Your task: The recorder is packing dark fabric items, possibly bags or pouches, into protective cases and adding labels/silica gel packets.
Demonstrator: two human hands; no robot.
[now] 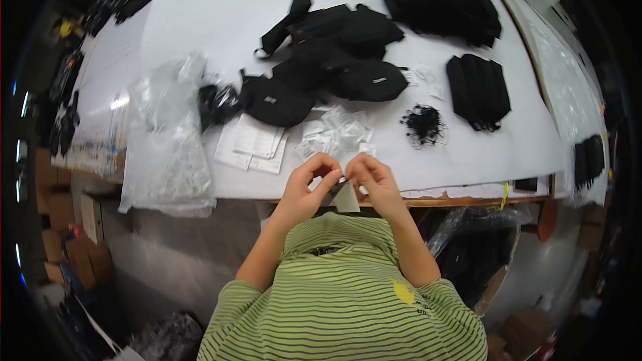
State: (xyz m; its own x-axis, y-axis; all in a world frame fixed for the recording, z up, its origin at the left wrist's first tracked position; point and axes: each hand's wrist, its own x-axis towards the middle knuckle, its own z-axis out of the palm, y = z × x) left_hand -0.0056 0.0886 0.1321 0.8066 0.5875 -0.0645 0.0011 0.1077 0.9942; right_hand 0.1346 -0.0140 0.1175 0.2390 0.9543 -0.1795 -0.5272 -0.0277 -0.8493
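together, both hands' fingers (334, 175) pinch one small grey tag (346, 197) (flat, papery) near the table edge (468, 195).

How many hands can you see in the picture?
2. The left hand and the right hand meet at the near edge of the white table, both pinching one small grey paper tag. No other hands show.

A white surface (221, 7) carries black pouches (334, 60); left of them lie clear plastic bags (167, 140), just below them paper sheets (253, 142), right a black cord tangle (422, 125).
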